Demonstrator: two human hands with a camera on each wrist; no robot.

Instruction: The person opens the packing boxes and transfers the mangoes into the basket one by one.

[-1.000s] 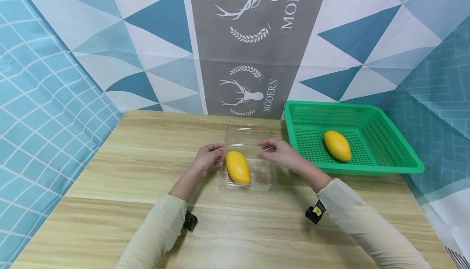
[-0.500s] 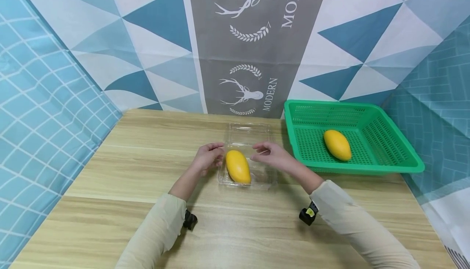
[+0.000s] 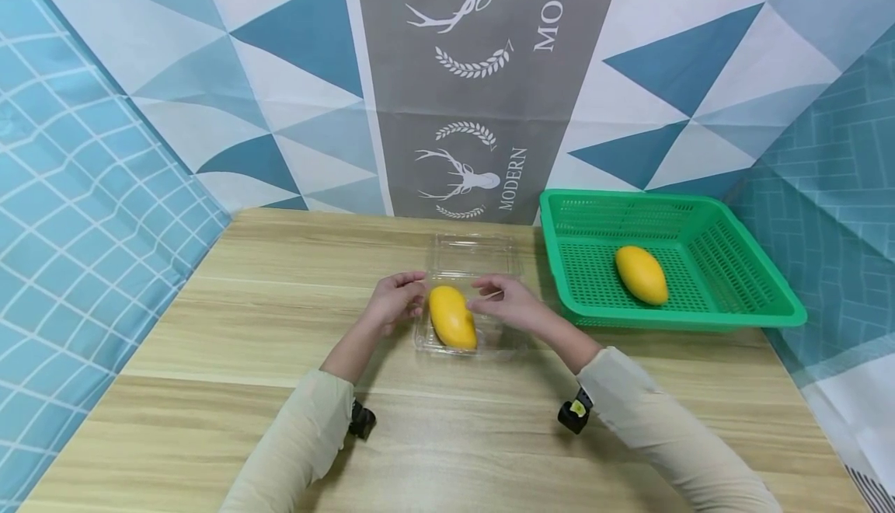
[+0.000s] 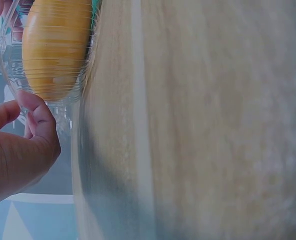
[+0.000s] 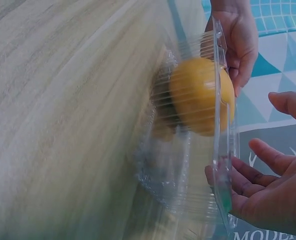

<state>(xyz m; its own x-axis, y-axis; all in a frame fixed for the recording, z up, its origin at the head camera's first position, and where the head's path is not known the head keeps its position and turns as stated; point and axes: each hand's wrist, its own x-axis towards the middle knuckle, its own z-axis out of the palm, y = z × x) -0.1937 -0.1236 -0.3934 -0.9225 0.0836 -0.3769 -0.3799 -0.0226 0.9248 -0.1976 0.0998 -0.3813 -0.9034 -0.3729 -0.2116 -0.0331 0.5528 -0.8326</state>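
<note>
A clear plastic clamshell box [image 3: 428, 343] lies with its lid [image 3: 475, 253] folded back toward the wall. One yellow mango [image 3: 451, 319] sits in the left half of its base. My left hand [image 3: 395, 301] pinches the box's left rim between thumb and index finger, plainest in the left wrist view. Over the right half of the base is my right hand [image 3: 513, 305], its fingers spread and loosely bent, holding nothing. Its fingertips are close to the mango in the head view; the right wrist view shows a gap between them.
A green plastic basket [image 3: 681, 320] stands at the back right of the wooden table [image 3: 447, 435], with a second mango [image 3: 641, 274] inside. Patterned cloth walls [image 3: 482, 101] close off the back and sides.
My right hand has moved left, from the box's right edge to over its base, close to the mango. The left hand stays at the left rim.
</note>
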